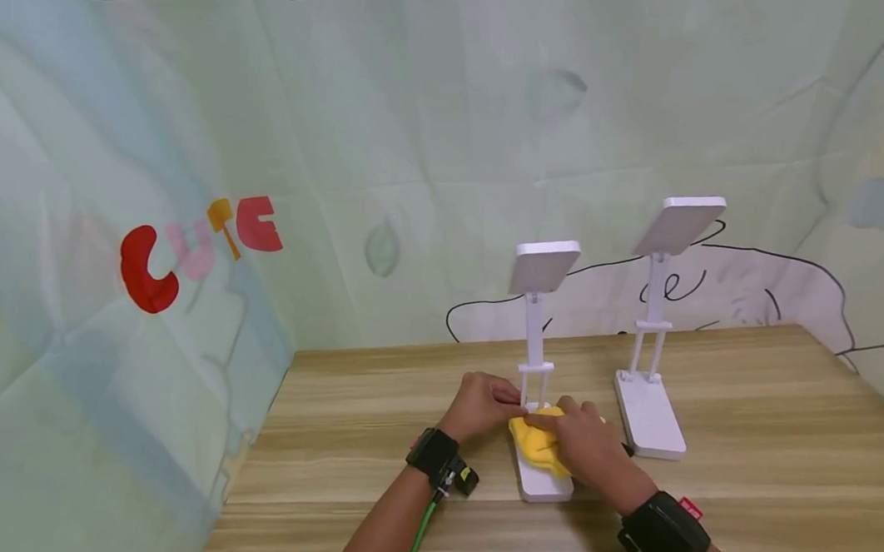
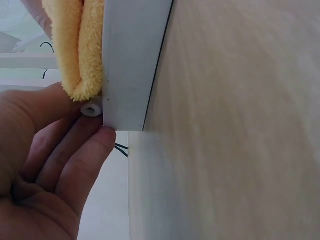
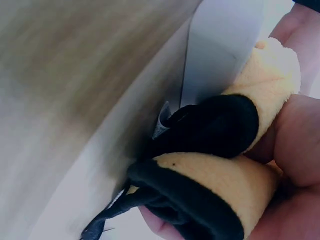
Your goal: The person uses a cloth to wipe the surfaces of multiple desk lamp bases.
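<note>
A yellow plush cloth (image 1: 538,449) lies over the base of the nearer white phone stand (image 1: 547,488). My right hand (image 1: 594,446) holds the cloth from the right, its index finger stretched across the top. Black fabric (image 3: 215,125) lines or edges the cloth in the right wrist view, where it bunches beside the base. My left hand (image 1: 480,407) grips the back end of the base near the posts. In the left wrist view, its fingertips touch the base corner beside a small round hinge end (image 2: 91,108), and the cloth hangs just above.
A second white phone stand (image 1: 650,416) stands upright to the right, a short way from my right hand. Both stand on a wood-grain table (image 1: 373,439). A printed fabric backdrop (image 1: 419,141) hangs behind and at the left. A green cable (image 1: 419,532) runs along my left forearm.
</note>
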{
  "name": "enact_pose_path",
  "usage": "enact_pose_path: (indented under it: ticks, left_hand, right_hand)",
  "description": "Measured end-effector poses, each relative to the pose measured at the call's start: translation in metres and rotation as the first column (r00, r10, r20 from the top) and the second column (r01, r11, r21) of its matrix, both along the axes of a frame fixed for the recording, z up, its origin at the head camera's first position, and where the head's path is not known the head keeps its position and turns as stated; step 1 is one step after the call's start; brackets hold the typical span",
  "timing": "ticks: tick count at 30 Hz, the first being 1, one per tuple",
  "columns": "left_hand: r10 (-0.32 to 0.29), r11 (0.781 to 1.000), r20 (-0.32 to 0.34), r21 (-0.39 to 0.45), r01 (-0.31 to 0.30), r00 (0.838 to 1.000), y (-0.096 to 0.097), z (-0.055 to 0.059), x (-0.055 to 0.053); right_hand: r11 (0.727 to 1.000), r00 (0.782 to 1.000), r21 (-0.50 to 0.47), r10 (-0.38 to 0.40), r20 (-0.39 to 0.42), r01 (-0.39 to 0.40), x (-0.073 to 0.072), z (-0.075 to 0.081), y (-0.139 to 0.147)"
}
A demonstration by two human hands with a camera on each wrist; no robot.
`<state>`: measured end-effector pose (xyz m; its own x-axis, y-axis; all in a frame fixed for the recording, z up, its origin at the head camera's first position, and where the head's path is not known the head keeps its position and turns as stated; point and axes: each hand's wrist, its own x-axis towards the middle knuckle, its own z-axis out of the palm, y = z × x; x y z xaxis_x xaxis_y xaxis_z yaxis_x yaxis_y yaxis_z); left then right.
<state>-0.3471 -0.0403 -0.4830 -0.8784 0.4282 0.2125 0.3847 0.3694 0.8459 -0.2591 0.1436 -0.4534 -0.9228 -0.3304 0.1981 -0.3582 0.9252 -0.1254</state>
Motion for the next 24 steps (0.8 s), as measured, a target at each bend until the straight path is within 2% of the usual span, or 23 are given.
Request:
enact_pose_path:
  ticks: [4, 7, 13, 19, 24]
  left_hand:
    - [0.005, 1.0, 0.008, 0.005, -0.006, 1.0, -0.001, 0.003, 0.001]
    - [-0.007, 1.0, 0.018, 0.01, 0.006, 1.0, -0.001, 0.004, 0.003]
    - [-0.004, 1.0, 0.022, 0.011, 0.003, 1.0, -0.001, 0.002, 0.001]
    - [0.0, 1.0, 0.008, 0.013, 0.0, 1.0, -0.002, 0.004, 0.003]
    - [-0.013, 0.999, -0.003, 0.03, 0.013, 1.0, -0.001, 0.001, 0.003]
  right_hand:
    - [1.0, 1.0, -0.011, -0.002, 0.014, 0.002, 0.003, 0.0, 0.0]
    - [1.0, 1.0, -0.006, -0.006, 0.0, 0.006, 0.011, -0.001, 0.0]
    - [0.999, 0.999, 0.016, -0.042, -0.022, 0.042, 0.036, -0.004, -0.002]
    - [0.999, 0.997, 0.02, -0.038, -0.068, 0.039, 0.064, -0.006, -0.001]
    - [0.998, 0.998, 0.037, -0.047, -0.052, 0.049, 0.078, -0.008, -0.001]
